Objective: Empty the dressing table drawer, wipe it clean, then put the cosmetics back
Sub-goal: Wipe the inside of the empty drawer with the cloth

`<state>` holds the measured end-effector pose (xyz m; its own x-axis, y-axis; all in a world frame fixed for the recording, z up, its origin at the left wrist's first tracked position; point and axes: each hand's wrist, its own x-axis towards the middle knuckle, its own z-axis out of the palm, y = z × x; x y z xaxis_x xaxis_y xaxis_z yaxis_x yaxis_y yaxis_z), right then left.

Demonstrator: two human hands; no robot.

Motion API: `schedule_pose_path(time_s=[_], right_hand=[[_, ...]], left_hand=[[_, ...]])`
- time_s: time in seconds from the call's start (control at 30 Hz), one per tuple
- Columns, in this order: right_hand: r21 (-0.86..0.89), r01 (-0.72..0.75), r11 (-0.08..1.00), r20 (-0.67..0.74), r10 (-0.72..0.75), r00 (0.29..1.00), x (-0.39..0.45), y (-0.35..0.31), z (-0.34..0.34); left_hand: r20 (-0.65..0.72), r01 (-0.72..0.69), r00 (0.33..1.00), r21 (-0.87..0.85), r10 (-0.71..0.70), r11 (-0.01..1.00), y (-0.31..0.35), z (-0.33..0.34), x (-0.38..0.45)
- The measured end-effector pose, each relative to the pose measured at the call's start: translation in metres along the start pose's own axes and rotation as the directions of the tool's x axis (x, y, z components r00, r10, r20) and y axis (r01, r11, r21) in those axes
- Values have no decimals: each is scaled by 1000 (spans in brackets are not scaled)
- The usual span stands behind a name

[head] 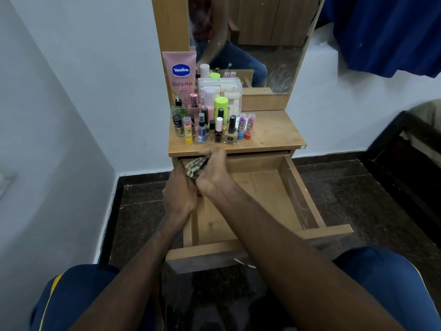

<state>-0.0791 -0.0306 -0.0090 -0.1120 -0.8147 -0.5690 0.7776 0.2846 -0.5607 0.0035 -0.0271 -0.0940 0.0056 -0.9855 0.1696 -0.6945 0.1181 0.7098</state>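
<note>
You face a narrow wooden dressing table set against a white wall, over a dark speckled floor [372, 201]. The tabletop [274, 132] carries the cosmetics [210, 125] grouped on its left half: a pink Vaseline tube [180, 75] standing at the back, a clear organiser box [226, 91] beside it, and small bottles and lip balms in front. The right half of the tabletop is bare wood. The drawer [257, 199] is pulled fully out toward you, its wooden floor visible. Your left hand [180, 194] and right hand [213, 173] meet at the drawer's far left corner, fingers of both curled around a patterned cloth [195, 167]. A mirror [250, 39] rises behind the tabletop. A dark bed frame [401, 149] stands to the right, with floor between it and the drawer's right wall.
</note>
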Motion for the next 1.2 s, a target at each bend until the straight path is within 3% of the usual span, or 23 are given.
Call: schedule_pose_path(time_s=[0.07,0.2,0.27,0.37,0.47,0.53,0.63,0.7,0.77,0.83,0.9,0.97,1.13,1.2], right_hand=[[73,32,997,-47,-29,998,4,-17,-18],[-50,200,978,-324,-206,923,19,-65,-64],[-25,202,979,-362,-197,911,23,-85,-80],[48,177,983,-333,-151,931,17,-79,-76],[-13,162,987,-276,-159,948,12,-35,-54],[-151,101,983,-168,-127,978,11,-3,-34],[-462,40,886,19,-35,999,4,20,-1],[-522,33,853,65,1,998,0,19,10],[-453,-12,891,30,29,999,-1,13,9],[-223,-68,972,-7,68,998,2,0,-2],[57,-44,997,-31,46,998,12,-19,-18],[190,30,981,-60,-19,998,19,-38,-30],[-56,201,978,-249,-208,946,18,-77,-56],[-70,244,967,-272,-254,928,13,-87,-63]], left_hand=[[-11,-8,1000,7,8,1000,0,0,0],[-25,-19,1000,-13,19,1000,-3,2,0],[-41,-23,999,-17,23,1000,-5,4,0],[-49,-23,999,-34,21,999,-7,5,0],[-46,-2,999,-55,0,998,-7,5,0],[-50,20,999,-62,-23,998,-4,4,1],[-34,38,999,-45,-40,998,-4,5,1],[-13,22,1000,-32,-23,999,-4,4,-1],[-16,11,1000,-69,-12,998,-4,2,-2],[-43,-10,999,-77,7,997,-3,2,-2],[-59,-21,998,-36,19,999,-5,4,2],[-67,-14,998,-7,13,1000,-10,2,6],[-77,8,997,-10,-9,1000,-15,-2,5],[-72,-1,997,-25,-1,1000,-8,-1,3]])
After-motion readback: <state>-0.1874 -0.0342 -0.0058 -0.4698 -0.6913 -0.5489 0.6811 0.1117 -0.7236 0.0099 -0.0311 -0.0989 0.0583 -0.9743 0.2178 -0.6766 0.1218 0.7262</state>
